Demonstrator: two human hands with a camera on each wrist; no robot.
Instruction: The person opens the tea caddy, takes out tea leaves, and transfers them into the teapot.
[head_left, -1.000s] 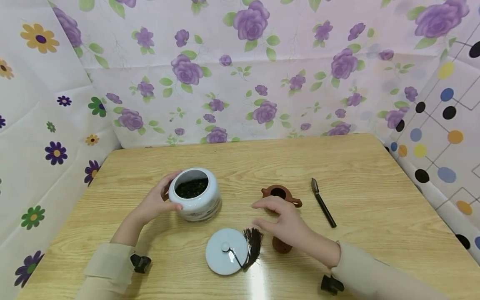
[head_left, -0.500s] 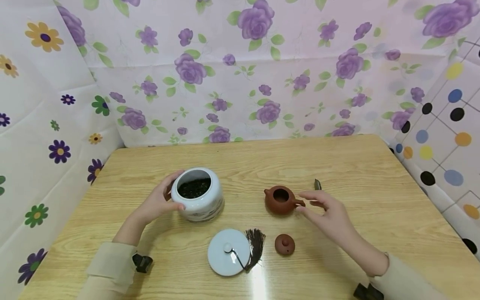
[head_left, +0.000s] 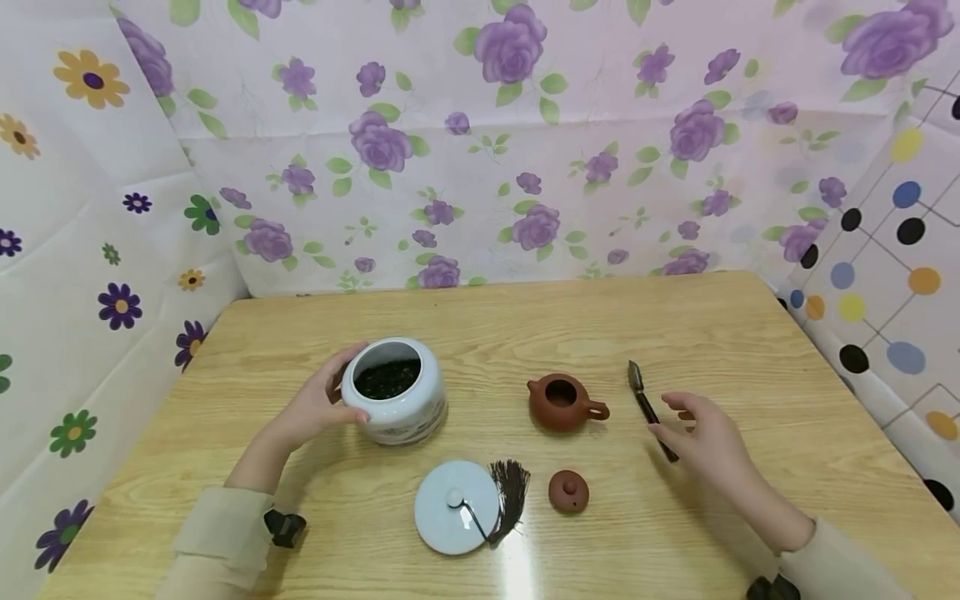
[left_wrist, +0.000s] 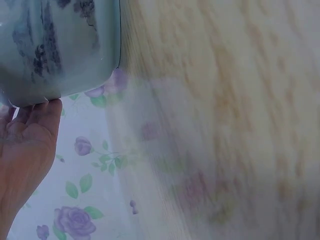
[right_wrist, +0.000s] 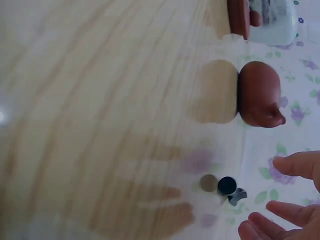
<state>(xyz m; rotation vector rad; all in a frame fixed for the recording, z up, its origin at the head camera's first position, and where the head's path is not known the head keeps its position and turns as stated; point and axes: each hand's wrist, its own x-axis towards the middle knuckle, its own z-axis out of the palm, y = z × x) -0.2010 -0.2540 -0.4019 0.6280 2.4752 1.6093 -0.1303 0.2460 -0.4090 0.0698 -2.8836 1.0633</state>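
My left hand (head_left: 317,403) holds a white porcelain jar (head_left: 401,414) at its left side, thumb in front and fingers behind. Dark loose leaves, like tea, lie in the jar's wide mouth. In the left wrist view the fingertips rest against the jar's painted wall (left_wrist: 60,50). My right hand (head_left: 708,437) hovers with parted fingers beside a small scoop (head_left: 647,408), its thumb tip overlapping the black handle. From the right wrist view the scoop's round handle end (right_wrist: 227,185) appears just off the fingers, and nothing is in that hand.
A lidless brown clay teapot (head_left: 558,403) stands between jar and scoop, handle to the right. Its small lid (head_left: 568,492) lies nearer me. Left of that are the jar's pale lid (head_left: 442,521) and a dark tassel (head_left: 512,496). Printed cloth (head_left: 480,208) hangs behind the table.
My right hand has moved rightward from over the teapot, past its handle, to the scoop. The clay lid and teapot are now uncovered. My left hand stays on the jar.
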